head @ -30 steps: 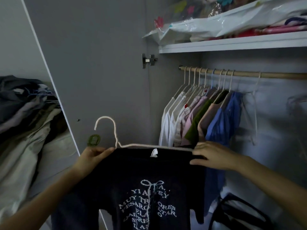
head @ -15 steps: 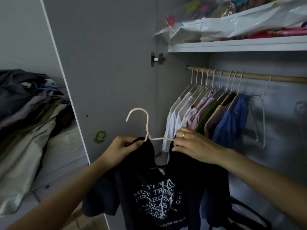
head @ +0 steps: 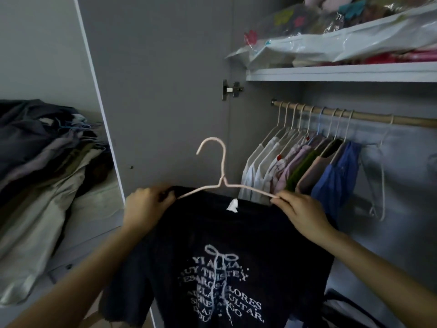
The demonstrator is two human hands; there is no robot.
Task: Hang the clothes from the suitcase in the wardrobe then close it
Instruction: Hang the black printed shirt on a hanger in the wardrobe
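A dark navy T-shirt with pale printed lettering and a bow design [head: 220,268] hangs spread out on a thin pale pink wire hanger [head: 221,183], held up in front of the open grey wardrobe door [head: 160,91]. The left hand [head: 147,208] is curled round the shirt's left shoulder at the end of the hanger arm, and the right hand [head: 299,210] pinches the right end of the hanger and the shoulder fabric there with bent fingers. A small white label [head: 233,205] shows at the shirt's neckline, just under the hanger's neck. The hanger's hook points up and to the left, free of any support. To the right, inside the wardrobe, a wooden rail [head: 369,117] carries a row of hung clothes in white, pink, green, tan and blue [head: 302,171], with one bare pale hanger [head: 379,185] beside them. Above the rail a white shelf [head: 340,73] bears clear plastic bags of folded fabrics [head: 343,41]. At the far left a heap of grey, beige and dark clothes [head: 47,171] lies piled; what it rests on is unclear.
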